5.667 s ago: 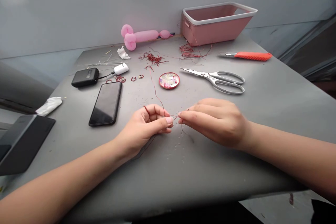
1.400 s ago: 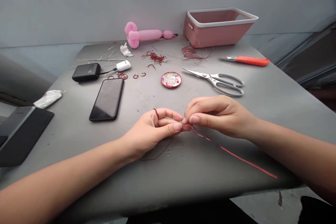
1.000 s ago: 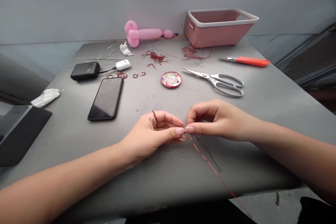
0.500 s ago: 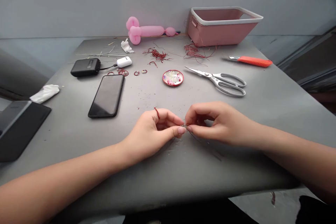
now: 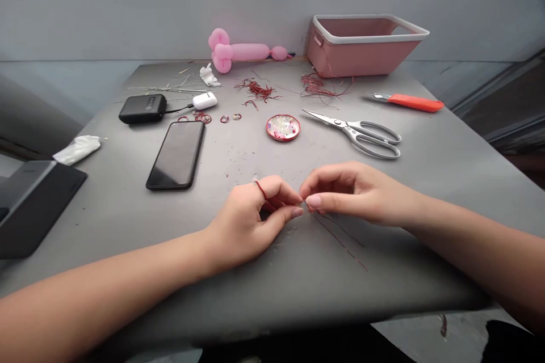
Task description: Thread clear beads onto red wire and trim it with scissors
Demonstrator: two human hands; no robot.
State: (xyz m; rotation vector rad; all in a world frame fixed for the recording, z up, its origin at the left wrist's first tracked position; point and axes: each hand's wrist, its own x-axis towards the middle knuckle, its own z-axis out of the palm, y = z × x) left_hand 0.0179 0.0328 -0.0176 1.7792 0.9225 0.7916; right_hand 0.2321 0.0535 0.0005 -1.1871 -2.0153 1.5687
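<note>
Two bare hands are meeting over a grey table [image 5: 238, 150], working at a thin red thread [image 5: 340, 243]. The right hand [image 5: 361, 193] is pinching the thread between thumb and forefinger, its other fingers curling in. The left hand [image 5: 249, 220] is curling too, its thumb and forefinger tips coming close together beside the right fingertips; whether they are gripping the thread, I cannot tell. The thread is lying between the fingertips, with two loose ends trailing below the right hand towards the table's near edge. A red loop [image 5: 260, 188] is circling the left forefinger.

Just beyond the hands, a red-rimmed dish [image 5: 283, 139] is holding pale and pink beads [image 5: 281, 125]. To its right, scissors [image 5: 349, 129] are lying with handles apart, and an orange-handled knife [image 5: 417, 103] is resting farther back. To the left, a phone [image 5: 176, 154] is lying face up, near a black box [image 5: 142, 109] that a short cable is joining to a white case [image 5: 205, 101]. Small rings [image 5: 203, 118] are lying beside them.

Behind the dish, red scraps [image 5: 259, 91] and a red tangle [image 5: 315, 86] are spreading out. A pink balloon [image 5: 249, 51] and a pink bin [image 5: 366, 57] are sitting by the wall
</note>
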